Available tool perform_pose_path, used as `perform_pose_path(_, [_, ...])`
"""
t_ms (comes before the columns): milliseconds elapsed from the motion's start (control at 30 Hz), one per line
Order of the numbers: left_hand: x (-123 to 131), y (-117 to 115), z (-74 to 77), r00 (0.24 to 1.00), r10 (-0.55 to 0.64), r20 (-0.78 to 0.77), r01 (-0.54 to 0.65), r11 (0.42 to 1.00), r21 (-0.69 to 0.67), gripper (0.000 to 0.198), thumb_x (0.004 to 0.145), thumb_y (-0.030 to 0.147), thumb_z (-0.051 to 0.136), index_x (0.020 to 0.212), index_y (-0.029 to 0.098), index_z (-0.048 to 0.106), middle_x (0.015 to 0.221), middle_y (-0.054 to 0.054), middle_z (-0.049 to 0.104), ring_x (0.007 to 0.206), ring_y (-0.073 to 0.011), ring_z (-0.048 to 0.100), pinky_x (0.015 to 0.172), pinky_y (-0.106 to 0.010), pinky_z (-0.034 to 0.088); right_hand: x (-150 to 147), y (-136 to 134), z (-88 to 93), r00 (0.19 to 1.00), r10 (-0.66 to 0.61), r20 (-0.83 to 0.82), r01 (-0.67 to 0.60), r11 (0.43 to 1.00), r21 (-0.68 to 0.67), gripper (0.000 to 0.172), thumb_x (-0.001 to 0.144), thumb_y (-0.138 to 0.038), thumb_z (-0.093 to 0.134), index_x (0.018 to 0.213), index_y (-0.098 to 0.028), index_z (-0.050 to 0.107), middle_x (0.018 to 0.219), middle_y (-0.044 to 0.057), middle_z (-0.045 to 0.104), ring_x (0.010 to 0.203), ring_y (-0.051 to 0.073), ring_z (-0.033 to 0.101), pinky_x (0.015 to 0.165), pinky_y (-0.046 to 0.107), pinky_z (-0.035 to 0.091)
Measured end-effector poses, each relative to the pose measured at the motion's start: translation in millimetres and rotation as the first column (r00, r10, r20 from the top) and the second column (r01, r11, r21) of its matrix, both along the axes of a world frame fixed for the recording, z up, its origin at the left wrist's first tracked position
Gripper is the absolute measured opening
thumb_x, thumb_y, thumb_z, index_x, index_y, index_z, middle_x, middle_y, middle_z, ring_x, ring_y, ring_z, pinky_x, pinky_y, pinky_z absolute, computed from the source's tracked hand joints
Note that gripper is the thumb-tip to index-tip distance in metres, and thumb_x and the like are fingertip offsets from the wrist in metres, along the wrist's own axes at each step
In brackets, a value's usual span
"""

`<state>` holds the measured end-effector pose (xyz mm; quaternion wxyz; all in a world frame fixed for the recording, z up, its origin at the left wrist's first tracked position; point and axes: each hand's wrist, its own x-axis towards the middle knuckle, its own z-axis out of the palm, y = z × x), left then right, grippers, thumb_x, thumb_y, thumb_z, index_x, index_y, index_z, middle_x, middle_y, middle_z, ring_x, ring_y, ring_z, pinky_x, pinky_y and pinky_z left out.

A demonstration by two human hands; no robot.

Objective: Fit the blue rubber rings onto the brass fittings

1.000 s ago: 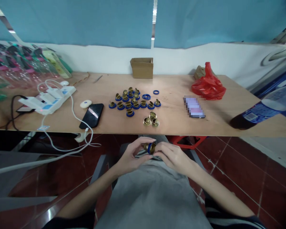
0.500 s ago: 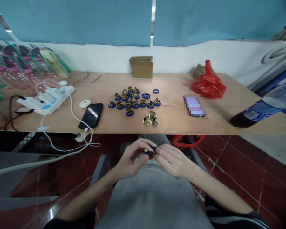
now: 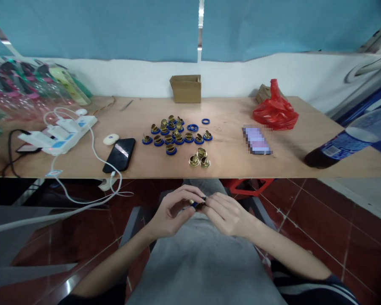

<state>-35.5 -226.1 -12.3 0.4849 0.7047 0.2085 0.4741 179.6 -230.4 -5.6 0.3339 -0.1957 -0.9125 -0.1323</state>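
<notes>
Over grey-clad lap: left hand (image 3: 174,210) curled round a small brass-and-blue piece (image 3: 194,204), thumb below, fingers above; right hand (image 3: 227,213) closed in, fingertips at the piece's right side. Piece mostly hidden by fingers, so its exact angle is hard to tell. On the bench (image 3: 231,165), near edge: three pale-rimmed brass pieces (image 3: 202,152) bunched. Behind: cluster of blue-ringed brass pieces (image 3: 170,148), then loose blue rings (image 3: 205,123). Farthest: open cardboard box (image 3: 186,91) by the wall
</notes>
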Motion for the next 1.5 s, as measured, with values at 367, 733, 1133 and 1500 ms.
perform_pose_path(367, [5, -2, -8.0, 0.999, -0.010, 0.037, 0.012, 0.999, -0.034, 0.017, 0.095, 0.023, 0.065, 0.112, 0.021, 0.070, 0.117, -0.012, 0.066, 0.106, -0.0209, 0.066, 0.088, -0.030, 0.057, 1, -1, 2.0, 1.000, -0.006, -0.024, 0.005, 0.999, -0.049, 0.027, 0.099, -0.005, 0.043, 0.085, -0.017, 0.063, 0.074, 0.005, 0.064, 0.067, 0.018, 0.057, 0.066, 0.031, 0.050])
perform_pose_path(733, [9, -3, -9.8, 0.999, 0.015, 0.038, -0.013, 0.999, -0.032, 0.016, 0.095, 0.024, 0.066, 0.109, 0.020, 0.071, 0.116, -0.012, 0.067, 0.107, -0.0216, 0.067, 0.093, -0.033, 0.057, 2, 1, 3.8, 0.999, 0.000, -0.046, -0.004, 0.996, -0.084, 0.033, 0.100, -0.005, 0.039, 0.080, -0.016, 0.063, 0.069, 0.005, 0.062, 0.065, 0.018, 0.056, 0.063, 0.030, 0.049])
perform_pose_path(1133, [11, -2, -8.6, 0.991, 0.113, 0.077, -0.105, 0.990, -0.099, 0.021, 0.097, 0.026, 0.062, 0.115, 0.020, 0.071, 0.117, -0.012, 0.070, 0.111, -0.0217, 0.068, 0.094, -0.031, 0.057, 3, 3, -6.8, 0.968, -0.059, -0.245, -0.035, 0.932, -0.361, 0.012, 0.102, -0.028, 0.057, 0.107, -0.017, 0.058, 0.080, 0.004, 0.069, 0.068, 0.016, 0.064, 0.064, 0.028, 0.054])
perform_pose_path(1500, [18, -4, -13.2, 0.989, 0.113, 0.092, -0.092, 0.973, -0.210, 0.019, 0.096, 0.027, 0.065, 0.113, 0.019, 0.068, 0.117, -0.011, 0.072, 0.110, -0.0207, 0.069, 0.093, -0.032, 0.058, 3, 6, -7.5, 0.954, -0.115, -0.276, -0.070, 0.812, -0.579, 0.008, 0.096, -0.014, 0.050, 0.091, -0.021, 0.051, 0.070, -0.003, 0.057, 0.058, 0.011, 0.054, 0.056, 0.022, 0.045])
